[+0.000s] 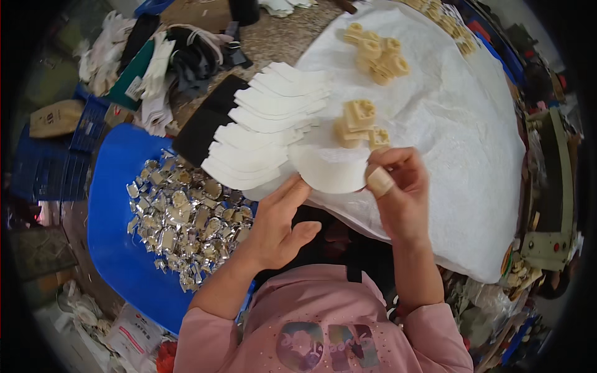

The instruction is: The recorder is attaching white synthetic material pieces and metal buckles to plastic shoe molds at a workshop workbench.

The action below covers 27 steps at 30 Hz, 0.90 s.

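A thin white sheet (333,171) with a curved lower edge lies in front of me at the near side of the white-covered table. My right hand (401,196) pinches its right end between thumb and fingers; a tan wrap covers the thumb. At the sheet's left end, my left hand (280,227) touches the edge with stretched fingertips, its thumb held apart. Just left of the sheet, similar white curved pieces (249,155) lie fanned out in overlapping rows. Beyond the held sheet stands a small cluster of cream moulded parts (357,121).
A blue tub (115,236) full of shiny metallic parts (180,217) stands at my left. More cream parts (376,56) lie farther back on the white cloth (460,161). Gloves (158,68) are heaped at the far left. A green metal frame (556,186) stands at the right.
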Available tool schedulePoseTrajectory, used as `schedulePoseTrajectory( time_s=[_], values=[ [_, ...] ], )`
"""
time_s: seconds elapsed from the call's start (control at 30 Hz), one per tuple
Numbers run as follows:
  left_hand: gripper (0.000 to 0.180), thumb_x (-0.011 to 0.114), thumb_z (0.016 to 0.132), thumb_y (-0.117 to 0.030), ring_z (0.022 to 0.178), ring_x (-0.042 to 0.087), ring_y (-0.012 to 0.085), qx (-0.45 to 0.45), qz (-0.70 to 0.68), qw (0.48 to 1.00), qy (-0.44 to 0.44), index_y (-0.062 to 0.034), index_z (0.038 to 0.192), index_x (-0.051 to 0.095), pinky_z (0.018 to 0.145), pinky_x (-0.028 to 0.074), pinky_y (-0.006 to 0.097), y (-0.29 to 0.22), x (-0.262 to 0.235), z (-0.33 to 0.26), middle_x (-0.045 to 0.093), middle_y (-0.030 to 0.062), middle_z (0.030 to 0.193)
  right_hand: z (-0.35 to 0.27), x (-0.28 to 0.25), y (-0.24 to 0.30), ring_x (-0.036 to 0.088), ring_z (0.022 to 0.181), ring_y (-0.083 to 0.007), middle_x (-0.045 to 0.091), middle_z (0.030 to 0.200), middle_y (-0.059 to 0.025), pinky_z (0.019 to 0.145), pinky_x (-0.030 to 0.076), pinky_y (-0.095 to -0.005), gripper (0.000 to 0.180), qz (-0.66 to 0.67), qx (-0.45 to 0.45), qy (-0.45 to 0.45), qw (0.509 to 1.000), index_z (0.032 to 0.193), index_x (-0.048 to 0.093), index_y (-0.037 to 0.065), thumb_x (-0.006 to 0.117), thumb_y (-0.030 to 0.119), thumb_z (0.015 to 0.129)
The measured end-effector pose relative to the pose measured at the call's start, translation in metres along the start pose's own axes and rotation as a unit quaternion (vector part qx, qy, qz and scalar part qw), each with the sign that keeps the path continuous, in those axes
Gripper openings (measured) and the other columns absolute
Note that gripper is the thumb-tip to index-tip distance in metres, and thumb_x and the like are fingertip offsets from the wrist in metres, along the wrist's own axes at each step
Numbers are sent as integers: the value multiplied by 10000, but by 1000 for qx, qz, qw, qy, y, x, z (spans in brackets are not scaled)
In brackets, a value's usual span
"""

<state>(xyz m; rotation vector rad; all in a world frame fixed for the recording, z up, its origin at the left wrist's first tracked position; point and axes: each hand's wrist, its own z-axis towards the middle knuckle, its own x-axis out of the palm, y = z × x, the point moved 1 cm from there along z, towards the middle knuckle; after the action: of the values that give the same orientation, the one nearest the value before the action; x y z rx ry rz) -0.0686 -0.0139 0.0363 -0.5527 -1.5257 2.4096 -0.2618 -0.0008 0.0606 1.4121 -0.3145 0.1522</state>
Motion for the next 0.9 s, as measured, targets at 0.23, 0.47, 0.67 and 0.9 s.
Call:
schedulePoseTrajectory(
  time_s=[0.23, 0.47, 0.67, 0.9],
  values=[
    [405, 364, 1005, -220, 630, 468, 102, -259, -318, 909, -77, 109, 1193, 506, 577, 394, 234, 5, 41, 3, 579, 75, 817, -9, -44, -6, 588, 839, -134, 593, 888, -64, 740, 497, -289, 108, -105, 59, 86, 989, 960, 547, -12, 574, -31, 857],
    [390, 316, 1004, -154, 602, 485, 131, -258, -412, 866, -115, 91, 1298, 394, 567, 405, 247, 8, 52, 8, 550, 96, 731, 25, -77, -12, 583, 1010, -287, 613, 1065, -116, 835, 486, -362, 372, -492, -187, 55, 849, 1080, 571, 24, 545, -117, 737],
    [396, 317, 982, -98, 691, 554, 157, -297, -446, 827, -171, 54, 1346, 349, 643, 444, 271, 2, 59, 10, 606, 160, 809, 46, -83, -33, 553, 1097, -316, 595, 1149, -128, 920, 455, -336, 506, -507, -157, 42, 847, 1155, 576, 55, 507, -160, 703],
    [380, 360, 1002, -186, 792, 557, 145, -238, -455, 854, -85, 83, 1251, 464, 680, 437, 269, 15, 55, 1, 622, 138, 876, 14, -74, -7, 585, 959, -285, 605, 1059, -152, 840, 465, -318, 522, -346, -129, -66, 927, 1150, 571, 48, 480, -181, 690]
  ],
)
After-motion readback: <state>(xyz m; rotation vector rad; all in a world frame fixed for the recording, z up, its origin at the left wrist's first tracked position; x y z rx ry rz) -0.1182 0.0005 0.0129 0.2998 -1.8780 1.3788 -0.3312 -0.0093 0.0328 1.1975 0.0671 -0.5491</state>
